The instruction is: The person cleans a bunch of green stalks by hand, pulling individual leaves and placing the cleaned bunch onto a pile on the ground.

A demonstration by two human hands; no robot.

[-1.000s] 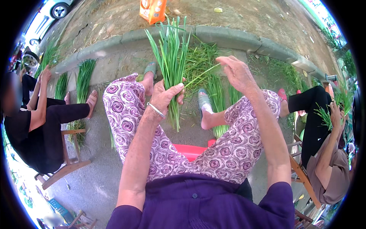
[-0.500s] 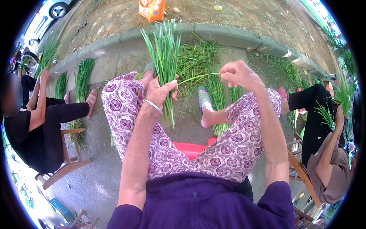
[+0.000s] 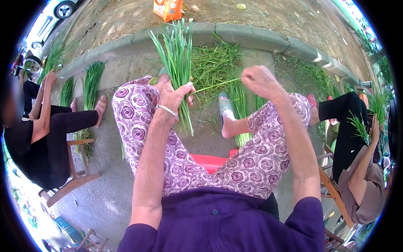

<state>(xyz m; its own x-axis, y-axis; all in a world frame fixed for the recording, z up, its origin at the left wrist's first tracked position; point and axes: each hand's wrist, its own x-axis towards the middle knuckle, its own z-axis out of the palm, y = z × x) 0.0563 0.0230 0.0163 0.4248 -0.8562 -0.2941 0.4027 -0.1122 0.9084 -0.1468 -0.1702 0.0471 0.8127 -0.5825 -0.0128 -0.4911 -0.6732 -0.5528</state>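
My left hand [image 3: 173,97] is wrapped round a bunch of garlic chives [image 3: 177,56], long green leaves pointing up and away, pale stem ends hanging below the fist. My right hand [image 3: 261,80], closed in a pinch, grips one end of a thin green blade [image 3: 218,85]. That blade stretches nearly straight across to the bunch at my left hand. Beyond the hands lies a heap of loose green trimmings [image 3: 216,59] on the pavement. A laid-out bundle of chives [image 3: 239,103] rests beside my right foot, partly covered by my trouser leg.
A stone kerb [image 3: 252,37] runs across the far side, with an orange bag [image 3: 168,10] on the dirt beyond. People sit on wooden chairs [image 3: 71,185] at left and right, handling greens. More chive bundles [image 3: 91,82] lie at left. A red plastic seat [image 3: 205,160] shows between my legs.
The bunch in my left hand has tipped slightly left and shifted a little. My right hand stays pinched on the blade, its wrist turned slightly, with the blade now straighter.
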